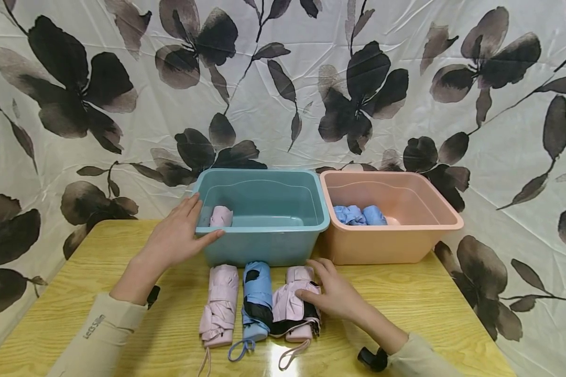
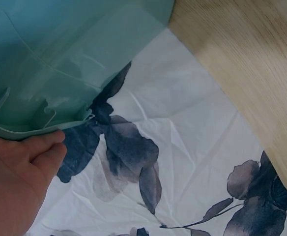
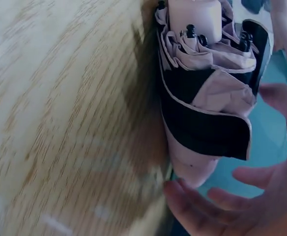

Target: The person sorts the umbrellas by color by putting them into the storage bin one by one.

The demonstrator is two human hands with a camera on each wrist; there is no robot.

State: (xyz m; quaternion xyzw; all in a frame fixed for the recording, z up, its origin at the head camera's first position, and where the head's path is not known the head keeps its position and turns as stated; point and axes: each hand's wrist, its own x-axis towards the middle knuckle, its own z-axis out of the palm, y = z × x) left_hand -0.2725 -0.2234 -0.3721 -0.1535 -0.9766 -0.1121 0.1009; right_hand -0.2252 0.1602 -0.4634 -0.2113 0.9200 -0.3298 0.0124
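Pink fabric wraps the loose-flapped umbrella [image 1: 287, 303] at the lower centre of the head view; the right hand [image 1: 337, 293] is beside it, its fingers spread and slightly bent, gripping nothing. Left of centre, the left hand [image 1: 176, 233] lays nearly straight fingers on the rim of the teal bin [image 1: 264, 229].

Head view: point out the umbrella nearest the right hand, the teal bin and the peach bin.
Pink umbrella [image 1: 289, 306], head view, folded canopy.
Teal bin [image 1: 264, 247], head view, front wall.
Peach bin [image 1: 387, 246], head view, front wall.
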